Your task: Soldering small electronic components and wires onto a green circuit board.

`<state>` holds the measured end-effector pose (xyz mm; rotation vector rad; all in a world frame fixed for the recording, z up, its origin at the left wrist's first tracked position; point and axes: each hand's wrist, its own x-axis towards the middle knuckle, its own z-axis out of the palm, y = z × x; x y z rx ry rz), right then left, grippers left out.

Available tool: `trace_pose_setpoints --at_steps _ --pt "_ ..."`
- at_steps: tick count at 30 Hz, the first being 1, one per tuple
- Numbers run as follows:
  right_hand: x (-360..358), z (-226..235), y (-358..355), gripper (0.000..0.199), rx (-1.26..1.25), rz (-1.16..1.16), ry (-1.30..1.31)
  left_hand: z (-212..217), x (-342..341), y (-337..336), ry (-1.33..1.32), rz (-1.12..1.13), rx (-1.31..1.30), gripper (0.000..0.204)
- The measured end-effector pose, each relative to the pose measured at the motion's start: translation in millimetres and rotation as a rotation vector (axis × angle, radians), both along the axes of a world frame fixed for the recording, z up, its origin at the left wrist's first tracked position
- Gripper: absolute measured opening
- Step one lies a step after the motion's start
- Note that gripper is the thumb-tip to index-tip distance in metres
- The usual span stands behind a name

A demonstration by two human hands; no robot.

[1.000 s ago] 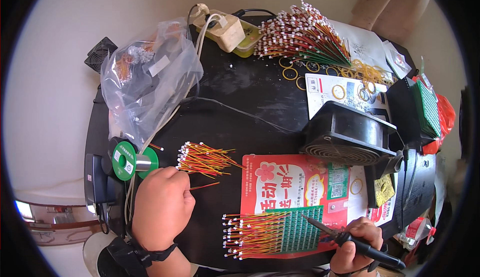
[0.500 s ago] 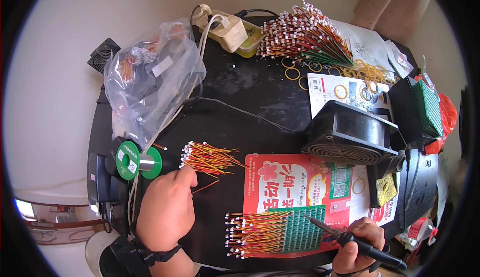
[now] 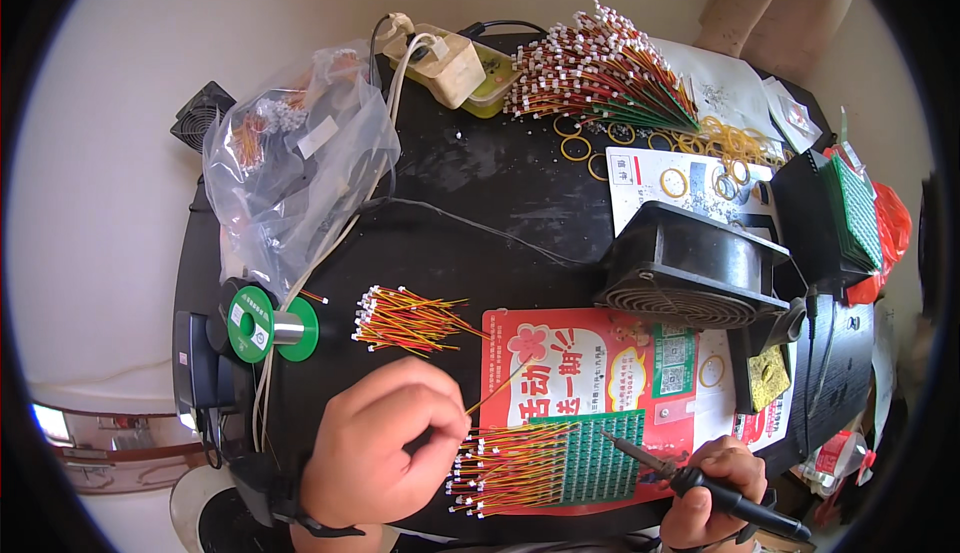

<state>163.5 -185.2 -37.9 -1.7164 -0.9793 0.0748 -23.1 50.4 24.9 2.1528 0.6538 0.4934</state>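
My left hand is closed in a pinch on a thin red-and-yellow wire lead, whose free end points up and right over the red printed sheet. Below the lead lies a green circuit board panel with rows of small pads. Wire leads with white plugs fan out from its left side. My right hand grips a black soldering iron, its tip above the panel's upper right part. A loose pile of similar leads lies beyond my left hand.
A green solder spool stands left of the pile. Behind it rests a clear plastic bag. A black fan and a yellow sponge are on the right. Finished-looking wired boards, rubber bands and a power strip occupy the back.
My left hand has moved from the loose pile toward the panel, nearer and to the right, carrying one wire lead. My right hand and the soldering iron have barely moved.
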Motion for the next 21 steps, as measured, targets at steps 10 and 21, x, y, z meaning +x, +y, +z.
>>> trace_pose_setpoints --at_steps 10,21 --pt "0.0 5.0 -1.9 0.049 -0.039 0.033 0.031 -29.0 11.2 -27.9 -0.133 0.103 -0.68 0.024" --pt "12.1 27.5 10.3 0.037 -0.004 0.25 -0.013 -23.2 19.6 -37.2 -0.052 0.119 -0.567 0.009"
